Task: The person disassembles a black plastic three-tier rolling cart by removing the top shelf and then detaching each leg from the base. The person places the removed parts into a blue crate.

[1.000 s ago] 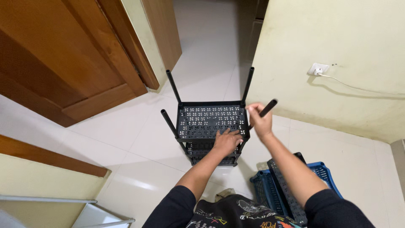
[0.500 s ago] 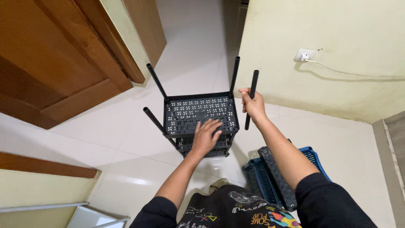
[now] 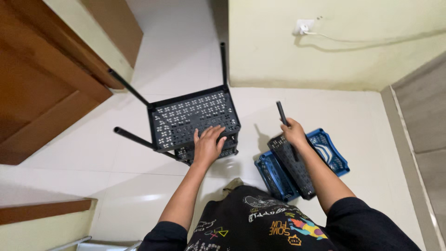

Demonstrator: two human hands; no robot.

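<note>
Above the blue crate (image 3: 334, 153), black pole (image 3: 281, 113) (right hand (image 3: 293, 132)) nearly upright.

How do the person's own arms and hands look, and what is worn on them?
Both hands, left hand and right hand, are bare: no gloves, and no rings or watch that I can make out. Forearms are uncovered. Black sleeves are pushed up to the elbows.
</note>
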